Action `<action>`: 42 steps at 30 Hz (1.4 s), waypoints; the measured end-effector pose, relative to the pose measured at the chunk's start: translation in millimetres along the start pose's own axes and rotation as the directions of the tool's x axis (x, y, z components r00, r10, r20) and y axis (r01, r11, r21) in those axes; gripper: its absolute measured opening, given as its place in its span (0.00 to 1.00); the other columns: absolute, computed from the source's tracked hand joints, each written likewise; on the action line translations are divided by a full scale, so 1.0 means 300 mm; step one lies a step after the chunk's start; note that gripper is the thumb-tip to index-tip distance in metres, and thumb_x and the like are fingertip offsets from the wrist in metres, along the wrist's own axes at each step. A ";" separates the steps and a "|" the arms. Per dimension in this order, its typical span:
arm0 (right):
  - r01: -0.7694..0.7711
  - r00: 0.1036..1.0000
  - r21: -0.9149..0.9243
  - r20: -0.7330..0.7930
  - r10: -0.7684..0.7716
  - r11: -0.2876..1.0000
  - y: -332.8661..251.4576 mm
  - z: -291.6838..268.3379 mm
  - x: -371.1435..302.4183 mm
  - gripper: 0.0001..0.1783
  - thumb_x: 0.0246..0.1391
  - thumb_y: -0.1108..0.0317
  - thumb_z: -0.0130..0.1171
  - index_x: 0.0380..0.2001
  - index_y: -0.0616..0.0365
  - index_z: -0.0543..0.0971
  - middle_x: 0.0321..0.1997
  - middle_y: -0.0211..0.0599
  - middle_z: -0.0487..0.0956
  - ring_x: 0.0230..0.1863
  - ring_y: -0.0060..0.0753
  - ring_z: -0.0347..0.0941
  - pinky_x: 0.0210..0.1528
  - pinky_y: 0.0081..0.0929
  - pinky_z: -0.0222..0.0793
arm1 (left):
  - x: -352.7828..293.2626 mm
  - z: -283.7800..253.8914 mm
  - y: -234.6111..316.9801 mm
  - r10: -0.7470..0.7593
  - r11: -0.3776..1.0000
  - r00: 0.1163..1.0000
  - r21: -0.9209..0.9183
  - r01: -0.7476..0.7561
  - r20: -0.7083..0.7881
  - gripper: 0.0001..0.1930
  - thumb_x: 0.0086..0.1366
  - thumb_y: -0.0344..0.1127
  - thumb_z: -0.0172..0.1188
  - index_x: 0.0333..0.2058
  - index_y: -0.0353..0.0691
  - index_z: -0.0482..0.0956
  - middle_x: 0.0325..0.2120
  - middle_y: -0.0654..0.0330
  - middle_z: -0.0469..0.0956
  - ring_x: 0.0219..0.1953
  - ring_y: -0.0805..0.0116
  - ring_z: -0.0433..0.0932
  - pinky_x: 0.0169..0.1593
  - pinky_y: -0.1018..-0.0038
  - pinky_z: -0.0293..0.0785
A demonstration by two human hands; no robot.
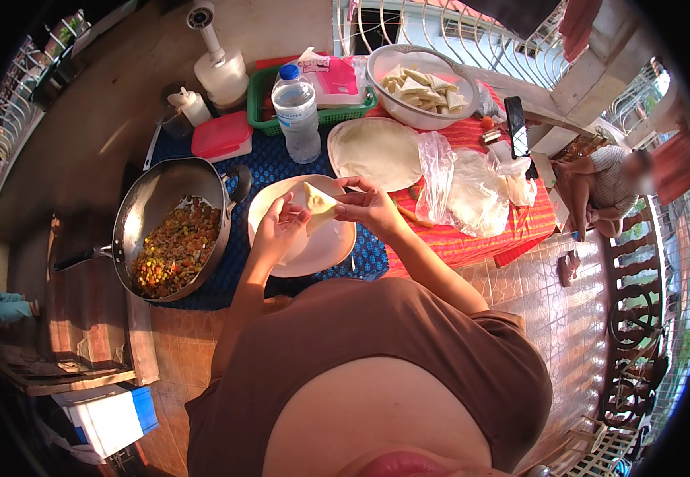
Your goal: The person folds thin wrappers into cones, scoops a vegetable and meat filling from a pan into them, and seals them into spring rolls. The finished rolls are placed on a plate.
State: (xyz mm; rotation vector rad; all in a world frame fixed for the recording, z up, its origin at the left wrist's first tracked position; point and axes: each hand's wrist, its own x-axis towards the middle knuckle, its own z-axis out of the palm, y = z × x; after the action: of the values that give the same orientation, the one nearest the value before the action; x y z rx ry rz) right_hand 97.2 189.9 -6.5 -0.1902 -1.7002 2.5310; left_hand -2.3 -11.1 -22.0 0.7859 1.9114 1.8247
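A small triangular folded pastry (pixel 319 199), pale and pointed at the top, is held up between both hands. The fingers and thumb of my left hand (pixel 278 230) grip its lower left side. On its right side, my right hand (pixel 369 208) pinches it between thumb and fingers. Directly beneath is a pale round plate (pixel 330 250), partly covered by my left hand. To the left, a deep pan (pixel 150 179) holds a cooked mix of chopped vegetables (pixel 182 250). Beyond my right hand lies a round, pale, flat sheet (pixel 374 153), seemingly dough.
A white bowl (pixel 428 118) of folded triangles stands at the back. Near it are a water bottle (pixel 297 119), a green basket (pixel 337 114), and a red-lidded box (pixel 222 137). Plastic bags (pixel 476 195) and an upright phone (pixel 517 127) are at right. Another person (pixel 603 179) sits far right.
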 end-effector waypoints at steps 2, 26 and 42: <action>-0.032 0.999 0.035 -0.027 0.033 0.999 -0.053 -0.063 0.014 0.25 0.51 0.77 0.61 0.53 0.57 0.68 0.44 0.45 0.79 0.43 0.28 0.76 0.47 0.25 0.74 | -0.031 -0.027 -0.021 -0.033 0.996 0.999 0.079 0.036 -0.031 0.28 0.59 0.44 0.64 0.53 0.32 0.69 0.38 0.56 0.77 0.41 0.70 0.76 0.47 0.73 0.72; -0.079 0.857 -0.903 0.155 -0.492 -0.423 -0.562 -1.072 0.549 0.14 0.46 0.77 0.51 0.38 0.57 0.77 0.39 0.50 0.79 0.44 0.48 0.76 0.46 0.40 0.71 | -0.187 0.030 -0.138 0.485 0.759 0.775 0.635 -0.143 -0.405 0.15 0.66 0.35 0.50 0.48 0.35 0.74 0.48 0.49 0.68 0.52 0.55 0.67 0.57 0.62 0.62; 0.148 0.989 -0.888 0.143 -0.044 0.435 -0.358 -0.556 0.188 0.15 0.50 0.69 0.63 0.43 0.56 0.80 0.41 0.39 0.82 0.42 0.30 0.79 0.44 0.26 0.74 | -0.194 0.013 -0.130 0.543 0.763 0.751 0.596 -0.252 -0.376 0.14 0.64 0.32 0.50 0.47 0.33 0.74 0.45 0.49 0.70 0.49 0.56 0.68 0.55 0.65 0.63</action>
State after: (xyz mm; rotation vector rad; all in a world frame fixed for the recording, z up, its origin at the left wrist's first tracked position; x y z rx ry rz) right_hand 66.8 391.2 27.5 -0.0102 -2.8273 1.2586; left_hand 39.8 -44.8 -67.1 1.0170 2.8712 1.9418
